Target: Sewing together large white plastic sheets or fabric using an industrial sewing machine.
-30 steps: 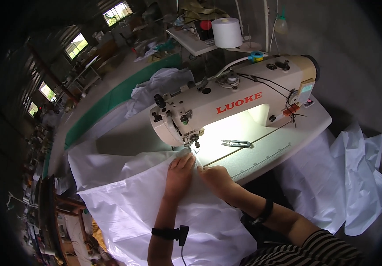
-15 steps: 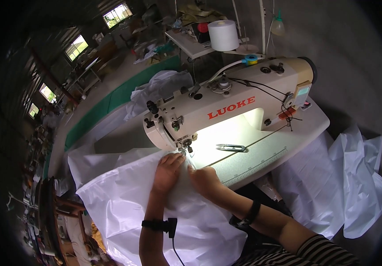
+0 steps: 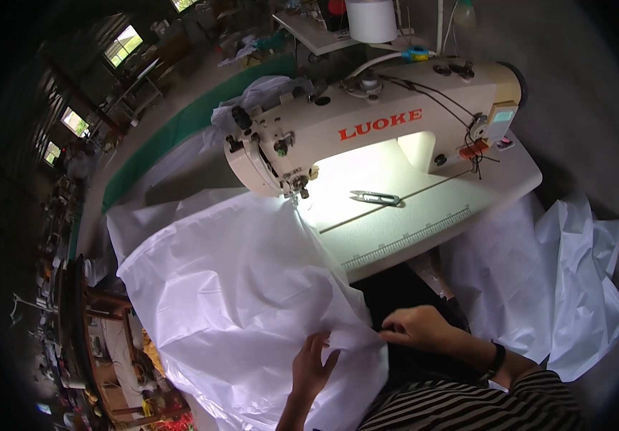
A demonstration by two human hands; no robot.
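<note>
A large sheet of white fabric (image 3: 223,294) spreads from under the needle area of the sewing machine (image 3: 381,122) down over my lap. My left hand (image 3: 313,366) is on the lower part of the fabric, its thumb and fingers apart. At the right edge of the sheet, my right hand (image 3: 417,329) has curled fingers, with thumb and forefinger at the fabric's border. The fabric's upper corner stays beneath the presser foot (image 3: 295,192). On the lit machine bed lies a pair of thread snips (image 3: 376,198), untouched by either hand.
A white thread cone (image 3: 371,21) stands behind the machine. More white fabric (image 3: 582,287) hangs at the right of the machine table. Beyond the machine's left end runs a green strip (image 3: 173,144). A wooden rack (image 3: 112,345) with clutter stands at the left.
Both hands have left the needle area and come down toward my lap, the right one to the fabric's right edge. The machine sits higher in view.
</note>
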